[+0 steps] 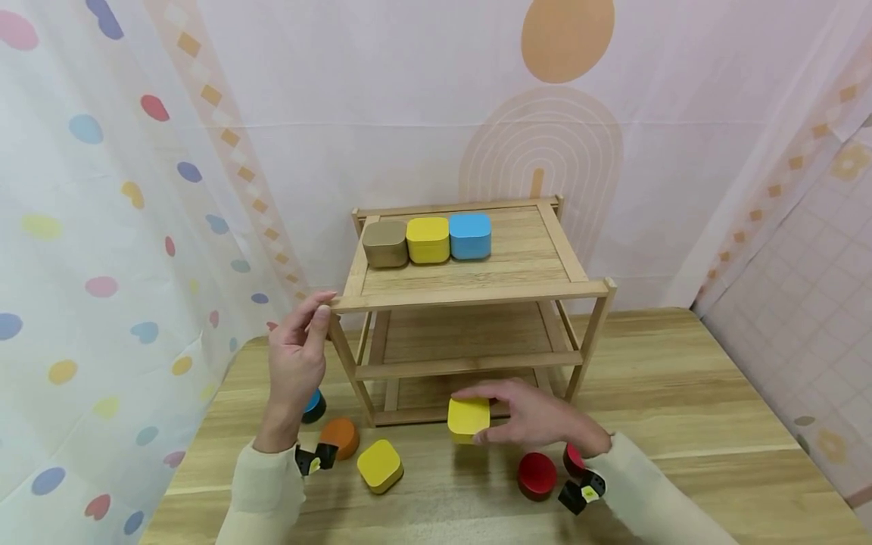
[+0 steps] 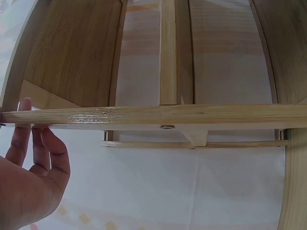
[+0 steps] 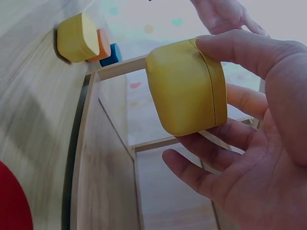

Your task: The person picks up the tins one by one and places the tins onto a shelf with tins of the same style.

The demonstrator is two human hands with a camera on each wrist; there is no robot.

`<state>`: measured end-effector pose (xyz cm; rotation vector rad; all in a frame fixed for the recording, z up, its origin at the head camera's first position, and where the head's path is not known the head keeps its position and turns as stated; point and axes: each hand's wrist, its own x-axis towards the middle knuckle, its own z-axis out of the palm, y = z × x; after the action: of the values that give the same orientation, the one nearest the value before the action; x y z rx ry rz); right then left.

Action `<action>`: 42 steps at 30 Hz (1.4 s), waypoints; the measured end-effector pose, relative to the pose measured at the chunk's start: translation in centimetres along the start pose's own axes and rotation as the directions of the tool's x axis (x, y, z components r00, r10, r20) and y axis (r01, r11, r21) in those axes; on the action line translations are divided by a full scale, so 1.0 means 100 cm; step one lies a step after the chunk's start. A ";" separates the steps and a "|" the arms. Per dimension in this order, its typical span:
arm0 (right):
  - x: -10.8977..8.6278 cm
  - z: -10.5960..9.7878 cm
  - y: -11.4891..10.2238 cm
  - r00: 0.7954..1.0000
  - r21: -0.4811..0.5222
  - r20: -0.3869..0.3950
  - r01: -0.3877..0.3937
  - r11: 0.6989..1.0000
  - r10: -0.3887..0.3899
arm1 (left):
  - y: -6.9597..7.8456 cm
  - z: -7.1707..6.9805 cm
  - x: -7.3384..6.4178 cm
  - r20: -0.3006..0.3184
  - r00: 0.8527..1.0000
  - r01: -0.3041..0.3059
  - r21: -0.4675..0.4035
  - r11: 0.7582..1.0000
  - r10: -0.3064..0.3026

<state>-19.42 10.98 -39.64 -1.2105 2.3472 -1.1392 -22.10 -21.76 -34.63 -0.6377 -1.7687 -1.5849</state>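
My right hand [image 1: 527, 415] grips a yellow rounded-square box [image 1: 468, 418] with a lid seam, thumb on one side and fingers on the other. The box is held up in front of the wooden shelf's lowest level. At the front left top corner of the wooden shelf [image 1: 470, 297], my left hand [image 1: 297, 352] holds the frame, with fingertips around the post in the left wrist view. On the top board, a brown box [image 1: 386, 244], a yellow box [image 1: 428, 241] and a blue box [image 1: 470, 236] stand side by side at the left.
Left of centre on the table [image 1: 681, 424] are another yellow box [image 1: 380, 465], an orange box [image 1: 341, 437] and a blue one [image 1: 314, 407] partly behind my left wrist. A red round box [image 1: 537, 476] and a second red one [image 1: 574, 459] lie near my right wrist. Patterned curtains surround the table.
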 end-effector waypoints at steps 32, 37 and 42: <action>-0.007 -0.072 -0.057 0.970 -0.040 -0.037 0.237 0.971 -0.238 | -0.002 0.000 -0.001 0.003 1.000 -0.003 -0.014 1.000 0.003; -0.006 -0.084 -0.065 0.963 -0.031 -0.050 0.265 0.964 -0.266 | -0.001 0.000 0.000 -0.001 1.000 -0.005 -0.016 1.000 0.005; -0.005 -0.093 -0.068 0.959 -0.041 -0.057 0.274 0.961 -0.276 | -0.002 0.000 0.000 -0.004 1.000 0.003 -0.014 1.000 -0.003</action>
<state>-20.25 13.84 -28.52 -1.5748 2.3008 -1.2430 -22.25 -21.78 -34.71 -0.6376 -1.7578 -1.6010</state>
